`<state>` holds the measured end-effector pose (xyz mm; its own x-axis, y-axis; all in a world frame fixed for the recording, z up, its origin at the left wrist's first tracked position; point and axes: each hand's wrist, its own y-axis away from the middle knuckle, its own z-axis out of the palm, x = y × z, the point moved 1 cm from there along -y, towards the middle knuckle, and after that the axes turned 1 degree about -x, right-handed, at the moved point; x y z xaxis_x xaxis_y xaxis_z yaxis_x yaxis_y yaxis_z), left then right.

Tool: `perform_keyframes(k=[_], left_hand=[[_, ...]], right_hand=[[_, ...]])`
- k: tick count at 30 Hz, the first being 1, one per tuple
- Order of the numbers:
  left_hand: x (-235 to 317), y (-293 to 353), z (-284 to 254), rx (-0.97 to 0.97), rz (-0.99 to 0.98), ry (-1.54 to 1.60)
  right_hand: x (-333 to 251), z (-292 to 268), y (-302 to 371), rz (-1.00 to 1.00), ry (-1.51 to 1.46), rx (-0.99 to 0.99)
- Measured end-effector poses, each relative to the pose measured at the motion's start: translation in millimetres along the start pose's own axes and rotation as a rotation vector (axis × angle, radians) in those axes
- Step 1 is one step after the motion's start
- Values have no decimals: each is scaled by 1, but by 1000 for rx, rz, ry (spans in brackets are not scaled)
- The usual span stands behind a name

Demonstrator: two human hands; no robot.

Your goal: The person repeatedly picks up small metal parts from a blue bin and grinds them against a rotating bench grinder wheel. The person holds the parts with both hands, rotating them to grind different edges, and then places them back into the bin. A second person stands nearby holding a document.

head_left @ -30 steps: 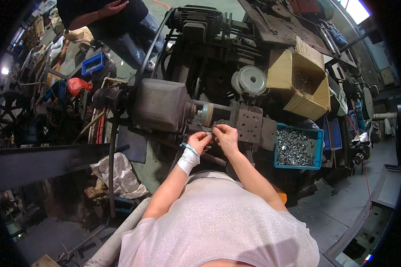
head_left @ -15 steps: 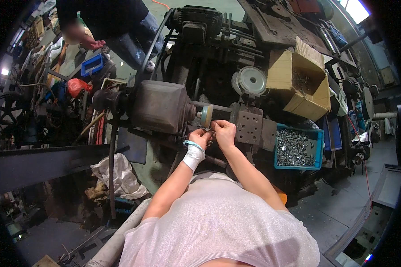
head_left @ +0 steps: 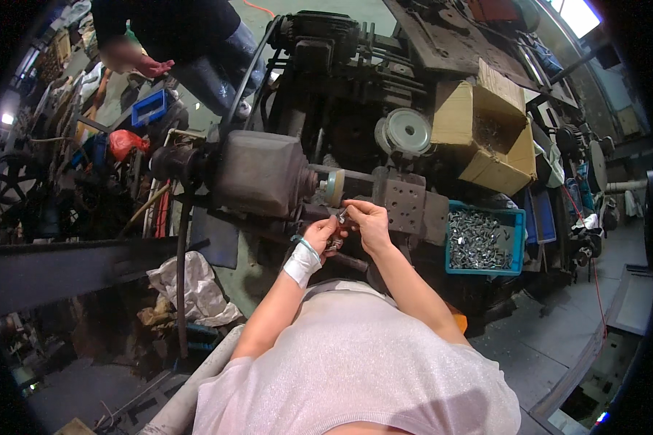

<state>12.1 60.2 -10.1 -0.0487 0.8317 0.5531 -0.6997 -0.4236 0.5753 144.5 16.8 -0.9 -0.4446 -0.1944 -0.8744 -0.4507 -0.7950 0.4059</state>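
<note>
My left hand (head_left: 319,237), with a white wrap and a light-blue band at the wrist, is closed around several small shiny metal parts (head_left: 334,245). Between its fingertips and those of my right hand (head_left: 370,225) is one small metal part (head_left: 342,216), its exact kind too small to tell. My right hand pinches that part, fingers bent. Just above both hands, a pale wheel with a yellowish band (head_left: 334,188) sits on the spindle of a dark machine (head_left: 263,174). A gap separates my fingers from the wheel.
To the right, a teal bin (head_left: 521,243) holds many small metal parts. Behind it stands an open cardboard box (head_left: 453,116). A drilled metal block (head_left: 403,204) lies right of my hands, below a round pulley (head_left: 410,131). Another person (head_left: 170,36) is at the upper left.
Both hands have drawn slightly down, away from the wheel. My left hand has turned and moved lower left, so the metal parts in it now show. The other person has barely moved.
</note>
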Motion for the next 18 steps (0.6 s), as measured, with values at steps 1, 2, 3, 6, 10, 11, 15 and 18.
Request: perform_keyframes(k=[1, 2, 3, 6, 10, 11, 15, 18], left_hand=[[-1, -3, -1, -40, 9, 19], [-2, -4, -1, -15, 18, 12], [-3, -5, -2, 11, 28, 5], [0, -6, 2, 108, 81, -111], [0, -6, 8, 238, 236, -293], [1, -7, 9, 246, 228, -298], [1, -15, 8, 306, 208, -249], [-2, -24, 3, 349, 209, -231]], right_hand=[[-1, 0, 1, 6, 4, -25], [-1, 0, 2, 13, 7, -49], [-1, 1, 3, -22, 33, -21], [2, 0, 5, -45, 100, 70], [4, 1, 2, 31, 162, 151], [4, 2, 0, 23, 172, 164], [12, 3, -15, -85, 258, 169], [23, 2, -27, -137, 279, 198]])
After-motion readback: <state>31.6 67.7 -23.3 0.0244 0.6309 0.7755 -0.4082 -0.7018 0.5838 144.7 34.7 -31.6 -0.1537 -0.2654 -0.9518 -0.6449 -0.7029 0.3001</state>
